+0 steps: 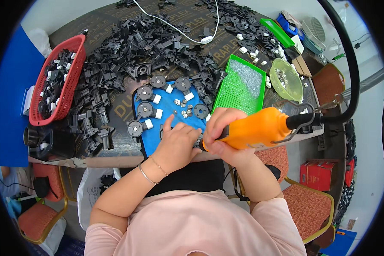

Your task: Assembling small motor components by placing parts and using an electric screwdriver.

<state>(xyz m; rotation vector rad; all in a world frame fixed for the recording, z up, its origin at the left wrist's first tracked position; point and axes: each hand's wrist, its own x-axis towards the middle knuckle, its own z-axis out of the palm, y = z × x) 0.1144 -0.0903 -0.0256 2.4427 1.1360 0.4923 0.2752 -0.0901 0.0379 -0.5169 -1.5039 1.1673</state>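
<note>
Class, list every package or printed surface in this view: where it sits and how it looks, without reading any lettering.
Red cardboard boxes: floor, right of the table, rectangular.
Brown printed board tabletop: under the black plastic parts, pale lettering.
Small cardboard packets: table's far right, beside the green bowl, flat, tan.

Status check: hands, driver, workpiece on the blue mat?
Right hand gripping orange power screwdriver, tip down at blue mat. Left hand pressing part beneath, part itself hidden. Loose screws and round black parts close by on mat.
</note>
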